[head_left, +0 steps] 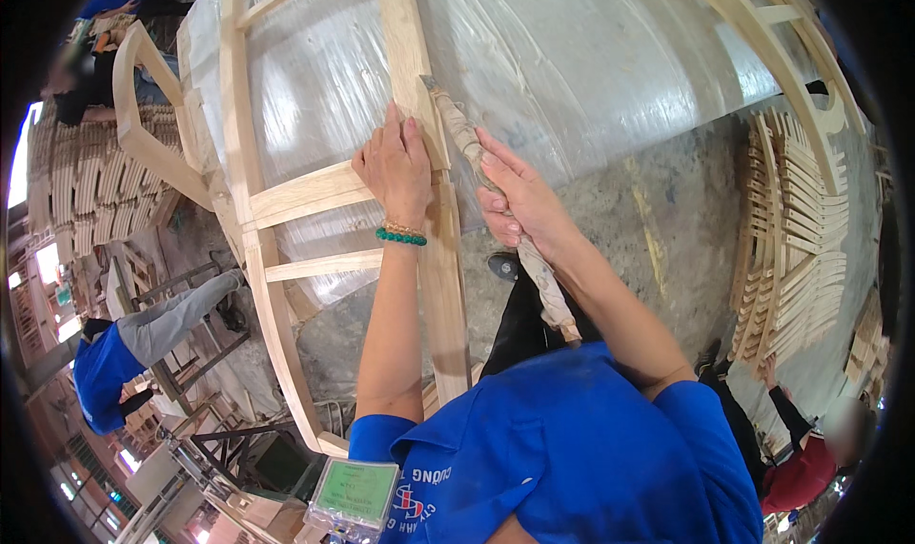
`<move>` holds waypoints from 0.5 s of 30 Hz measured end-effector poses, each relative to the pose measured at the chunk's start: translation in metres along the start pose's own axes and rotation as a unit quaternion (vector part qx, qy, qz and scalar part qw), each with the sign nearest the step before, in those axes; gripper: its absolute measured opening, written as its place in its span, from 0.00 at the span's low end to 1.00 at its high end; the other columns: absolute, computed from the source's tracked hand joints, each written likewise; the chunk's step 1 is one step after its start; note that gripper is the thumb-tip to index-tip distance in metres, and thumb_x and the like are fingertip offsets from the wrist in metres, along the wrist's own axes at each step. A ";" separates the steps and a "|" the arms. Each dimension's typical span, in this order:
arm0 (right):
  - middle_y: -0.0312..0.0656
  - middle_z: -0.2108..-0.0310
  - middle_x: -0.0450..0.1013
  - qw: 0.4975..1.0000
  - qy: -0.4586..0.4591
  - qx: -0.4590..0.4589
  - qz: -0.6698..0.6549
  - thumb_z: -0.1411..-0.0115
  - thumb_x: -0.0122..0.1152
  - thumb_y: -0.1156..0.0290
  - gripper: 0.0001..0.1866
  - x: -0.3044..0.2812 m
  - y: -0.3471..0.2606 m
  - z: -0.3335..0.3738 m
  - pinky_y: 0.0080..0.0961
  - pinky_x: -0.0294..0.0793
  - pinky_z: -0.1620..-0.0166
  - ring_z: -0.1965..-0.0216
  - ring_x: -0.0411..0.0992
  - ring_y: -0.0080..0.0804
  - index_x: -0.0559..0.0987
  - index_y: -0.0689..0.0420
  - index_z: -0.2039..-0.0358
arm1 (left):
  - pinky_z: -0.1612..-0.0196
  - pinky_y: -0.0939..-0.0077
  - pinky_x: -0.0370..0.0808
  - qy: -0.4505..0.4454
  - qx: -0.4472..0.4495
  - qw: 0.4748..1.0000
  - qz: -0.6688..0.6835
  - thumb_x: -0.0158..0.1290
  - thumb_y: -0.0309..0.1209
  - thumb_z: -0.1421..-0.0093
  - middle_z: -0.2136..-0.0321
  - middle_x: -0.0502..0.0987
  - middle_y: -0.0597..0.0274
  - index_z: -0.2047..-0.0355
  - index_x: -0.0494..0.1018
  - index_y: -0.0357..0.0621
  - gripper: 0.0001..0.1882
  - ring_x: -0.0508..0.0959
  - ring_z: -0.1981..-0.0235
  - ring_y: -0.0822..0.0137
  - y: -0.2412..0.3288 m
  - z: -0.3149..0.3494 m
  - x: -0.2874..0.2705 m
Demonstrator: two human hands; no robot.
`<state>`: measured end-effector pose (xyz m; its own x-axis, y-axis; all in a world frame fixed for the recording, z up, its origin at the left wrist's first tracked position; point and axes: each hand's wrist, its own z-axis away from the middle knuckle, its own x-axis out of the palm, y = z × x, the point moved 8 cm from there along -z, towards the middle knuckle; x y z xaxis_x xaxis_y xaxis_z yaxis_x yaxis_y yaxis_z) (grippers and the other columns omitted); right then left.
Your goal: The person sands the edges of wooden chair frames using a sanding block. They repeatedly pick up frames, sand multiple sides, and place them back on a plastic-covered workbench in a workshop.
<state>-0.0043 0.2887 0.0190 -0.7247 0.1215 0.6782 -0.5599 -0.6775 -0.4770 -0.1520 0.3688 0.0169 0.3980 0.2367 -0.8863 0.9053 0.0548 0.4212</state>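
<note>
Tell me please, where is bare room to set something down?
Most room: plastic sheet between the tool and the curved wood, upper right. Smaller: inside the frame, above the wider rung. Crowded: around left hand, right hand and tool.

Top edge crops the wooden frame (pixel 404 34); right hand (pixel 519 199) partly hides the wrapped tool (pixel 459 131).

Soft, fairly bright light covers the middle. White glare streaks the glossy sheet (pixel 591 86) along the top, and bright openings (pixel 23 163) burn out at the left edge. The wooden frame (pixel 315 194) looks sharp; the lower left is dimmer and softer. Straight edges bend toward a black rim (pixel 896 515), and blurred patches (pixel 849 422) sit at upper left and lower right.
</note>
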 end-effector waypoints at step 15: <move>0.27 0.84 0.54 0.997 -0.008 0.003 -0.077 0.31 0.46 0.61 0.29 0.005 -0.006 -0.013 0.18 0.55 0.89 0.91 0.51 0.15 0.52 0.38 0.32 | 0.46 0.65 0.58 0.022 0.026 0.999 -0.020 0.42 0.43 0.33 0.67 0.77 0.60 0.44 0.71 0.45 0.23 0.74 0.59 0.62 0.003 0.002 -0.001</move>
<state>-0.0096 0.3028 0.0183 -0.6241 0.2131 0.7517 -0.6612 -0.6567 -0.3628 -0.1489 0.3671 0.0186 0.3557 0.2780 -0.8923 0.9273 0.0141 0.3740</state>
